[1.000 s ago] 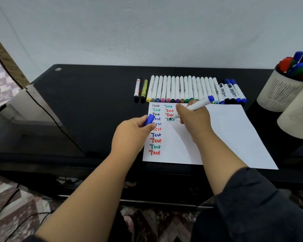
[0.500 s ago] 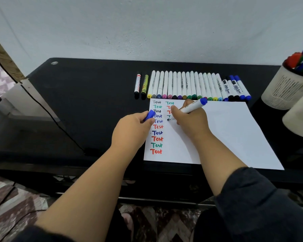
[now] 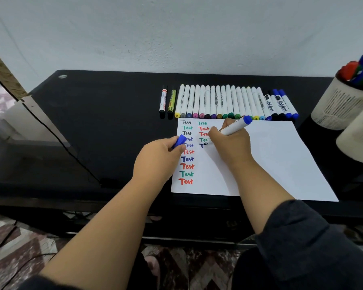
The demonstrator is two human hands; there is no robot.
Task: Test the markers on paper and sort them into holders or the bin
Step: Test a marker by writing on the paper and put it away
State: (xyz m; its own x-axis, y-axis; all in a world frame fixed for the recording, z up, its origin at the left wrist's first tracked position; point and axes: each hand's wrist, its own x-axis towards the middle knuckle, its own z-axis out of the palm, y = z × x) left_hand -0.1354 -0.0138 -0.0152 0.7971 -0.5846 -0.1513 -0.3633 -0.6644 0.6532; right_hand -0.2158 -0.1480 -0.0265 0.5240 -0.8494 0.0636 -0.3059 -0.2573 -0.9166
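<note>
**Blue marker under test, cap held apart in your other hand**

Item: white-barrelled whiteboard marker with a blue end plug (image 3: 235,127). Your right hand (image 3: 231,146) grips it in a writing hold, tip down on the white paper sheet (image 3: 281,155), where a dark blue "T" opens the fifth line of the second column. Its long axis slants from the tip, low and left, up to the blue end at upper right.

Item: blue plastic marker cap (image 3: 179,141), short and smooth. Your left hand (image 3: 159,162) pinches it between thumb and fingers, and rests on the left edge of the sheet over the first column of test words.

Key relation: the cap lies just left of the marker's tip, near but apart from it, its open end hidden. For recapping, I judge the left hand to be the nearer one; the marker tip would have to lift and turn toward it.

Item: row of capped markers (image 3: 222,103), mostly white barrels with coloured ends, laid side by side just beyond the paper's far edge on the glossy black table (image 3: 105,122).

Item: two cream perforated cylindrical holders (image 3: 340,107) at far right; the farther one holds red, blue and green markers. No bin is in view.
</note>
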